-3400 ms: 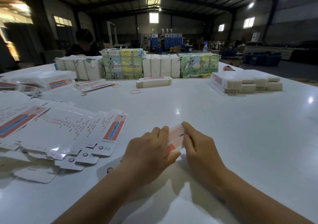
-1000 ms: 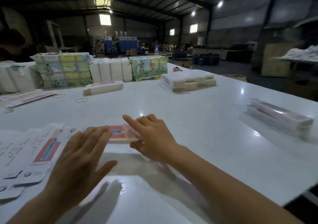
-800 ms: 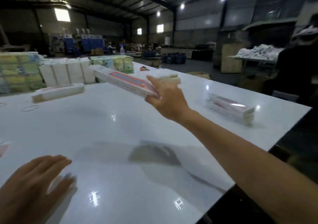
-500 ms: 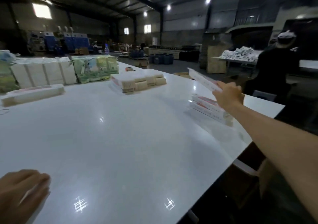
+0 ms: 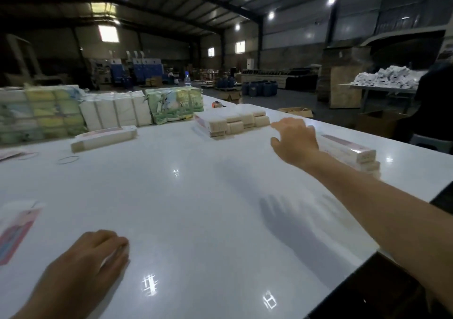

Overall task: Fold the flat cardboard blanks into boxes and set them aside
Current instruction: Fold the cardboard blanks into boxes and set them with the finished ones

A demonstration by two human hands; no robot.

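1. Nearest to you, your left hand point(image 5: 83, 267) lay palm down on the white table point(image 5: 196, 208), fingers loosely curled and gripping nothing that showed; the fingertips were smeared, so whether anything sat under them could not be told.
2. Just left of that hand, at the frame edge, a flat blank point(image 5: 14, 233) with a pink and blue panel lay on the table, blurred and apart from your fingers.
3. Farther out on the right, your right arm was stretched forward, and your right hand point(image 5: 295, 139) hovered above the table with fingers spread and empty, its shadow falling on the surface below.
4. Directly beyond that hand, a stack of folded boxes point(image 5: 353, 153) rested near the right edge of the table, the top one showing a pink stripe; whether your fingers touched it could not be told.
5. In the middle distance a lone folded box point(image 5: 104, 138) lay on its side, with a rubber band point(image 5: 68, 159) on the table in front of it.
6. To its right stood a low pile of white packs point(image 5: 230, 121).
7. At the far side, wrapped bundles point(image 5: 112, 112) lined the table, white ones between two printed in green and yellow.
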